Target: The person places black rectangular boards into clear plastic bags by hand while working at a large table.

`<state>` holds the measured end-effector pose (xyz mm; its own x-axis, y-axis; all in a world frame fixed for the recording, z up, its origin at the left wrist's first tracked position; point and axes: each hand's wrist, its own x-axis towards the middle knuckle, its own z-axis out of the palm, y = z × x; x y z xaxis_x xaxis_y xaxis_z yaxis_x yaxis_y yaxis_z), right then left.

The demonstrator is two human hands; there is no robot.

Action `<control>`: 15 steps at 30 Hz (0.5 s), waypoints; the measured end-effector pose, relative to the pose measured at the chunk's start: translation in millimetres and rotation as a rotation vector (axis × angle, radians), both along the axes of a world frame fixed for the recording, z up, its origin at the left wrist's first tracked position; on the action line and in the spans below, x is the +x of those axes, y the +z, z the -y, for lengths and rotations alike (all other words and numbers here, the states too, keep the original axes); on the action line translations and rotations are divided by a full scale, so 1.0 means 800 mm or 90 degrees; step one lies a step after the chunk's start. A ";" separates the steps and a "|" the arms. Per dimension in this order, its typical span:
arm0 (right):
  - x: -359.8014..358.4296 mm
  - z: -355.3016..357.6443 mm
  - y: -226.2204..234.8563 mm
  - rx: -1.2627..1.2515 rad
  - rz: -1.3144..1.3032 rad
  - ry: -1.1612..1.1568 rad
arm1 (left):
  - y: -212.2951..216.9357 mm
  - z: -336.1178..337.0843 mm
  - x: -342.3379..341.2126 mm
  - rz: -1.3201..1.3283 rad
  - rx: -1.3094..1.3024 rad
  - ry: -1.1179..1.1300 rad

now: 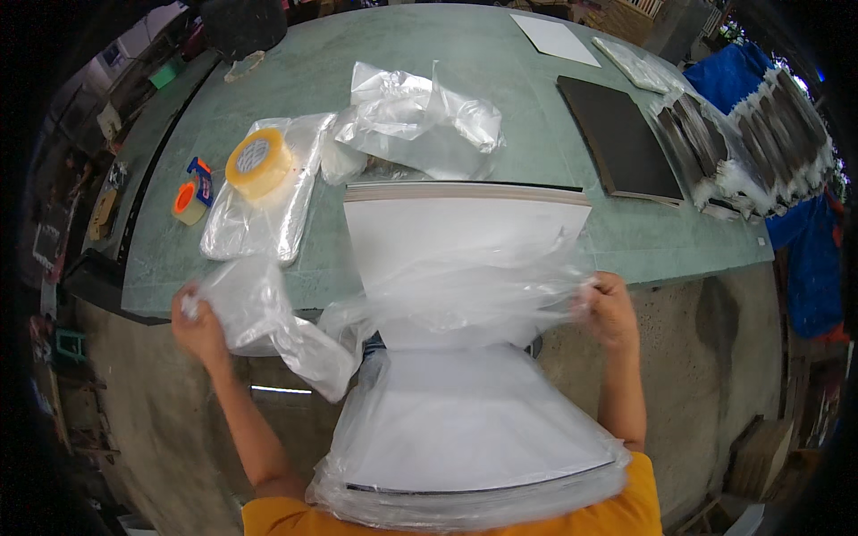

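Observation:
A thick stack of white sheets [465, 223] reaches from the table edge back toward my body, its near part inside a clear plastic bag [474, 420]. My left hand [201, 332] grips a bunched length of clear plastic film [246, 299] out to the left of the stack. On the other side, my right hand [608, 308] pinches the gathered edge of the plastic bag near the stack's right side. Loose plastic crosses the middle of the stack between both hands, slightly blurred. The stack's far edge shows layered white, brown and dark lines.
On the green table [429, 40] lie a roll of clear tape [259, 163] on folded plastic bags [259, 228], a tape dispenser [192, 192] and crumpled plastic [420, 121]. A dark board [617, 138], a white sheet [556, 40] and plastic-wrapped dark bundles [742, 143] occupy the right.

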<state>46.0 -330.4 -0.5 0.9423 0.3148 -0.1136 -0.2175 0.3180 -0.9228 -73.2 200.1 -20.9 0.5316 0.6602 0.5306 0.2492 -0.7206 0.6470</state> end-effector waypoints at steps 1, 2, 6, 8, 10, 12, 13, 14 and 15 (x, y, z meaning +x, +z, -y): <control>-0.002 -0.021 0.003 0.002 0.027 0.062 | 0.034 0.061 0.022 0.005 -0.131 -0.073; -0.003 -0.044 0.009 0.002 0.055 0.128 | 0.055 0.119 0.042 0.013 -0.263 -0.143; -0.011 -0.124 0.037 0.073 -0.001 0.213 | 0.106 0.267 0.074 -0.173 -0.280 -0.863; -0.014 -0.135 0.040 0.131 -0.032 0.255 | 0.120 0.306 0.076 -0.256 -0.342 -0.823; -0.014 -0.138 0.035 0.227 -0.113 0.286 | 0.113 0.305 0.080 -0.262 -0.400 -0.825; -0.008 -0.131 0.029 0.214 -0.117 0.292 | 0.103 0.301 0.085 -0.270 -0.417 -0.817; -0.008 -0.128 0.026 0.208 -0.124 0.295 | 0.097 0.295 0.084 -0.278 -0.410 -0.807; -0.010 -0.130 0.024 0.179 -0.112 0.255 | 0.092 0.291 0.084 -0.287 -0.402 -0.796; -0.013 -0.134 0.024 0.149 -0.099 0.214 | 0.089 0.292 0.085 -0.292 -0.402 -0.773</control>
